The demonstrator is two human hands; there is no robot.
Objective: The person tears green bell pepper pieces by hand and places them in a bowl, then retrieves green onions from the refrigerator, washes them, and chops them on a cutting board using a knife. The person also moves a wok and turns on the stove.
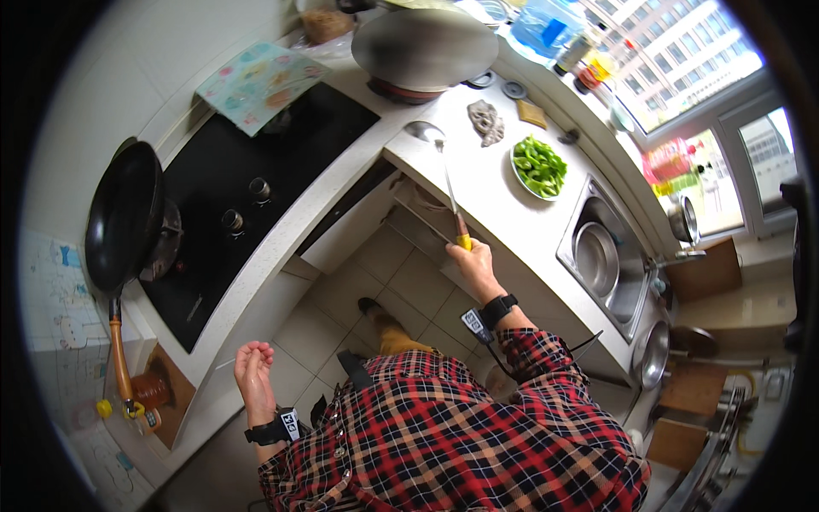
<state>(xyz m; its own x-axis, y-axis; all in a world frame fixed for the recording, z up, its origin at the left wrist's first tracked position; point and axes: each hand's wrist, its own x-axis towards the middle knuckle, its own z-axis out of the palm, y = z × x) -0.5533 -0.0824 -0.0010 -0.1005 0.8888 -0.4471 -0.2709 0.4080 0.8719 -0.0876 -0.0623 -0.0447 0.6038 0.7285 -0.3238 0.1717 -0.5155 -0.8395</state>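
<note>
My right hand (476,266) is closed round the yellow and brown handle of a metal ladle (447,178). The ladle reaches forward over the counter corner, its round bowl end above the white worktop. Whether the bowl touches the worktop I cannot tell. To its right, a plate of cut green peppers (539,167) and a crumpled grey cloth (486,124) lie on the counter. My left hand (253,373) is raised with nothing in it, fingers lightly bent, near the front edge of the stove counter. A black frying pan (128,224) with a wooden handle sits on the left burner.
The black glass stove (223,245) has two knobs. Behind it stands a patterned splash board (260,83). A large metal lid or wok (424,49) is at the far end. At right, the sink (627,300) holds a metal basin (596,258). A drawer (350,224) stands pulled out below the counter.
</note>
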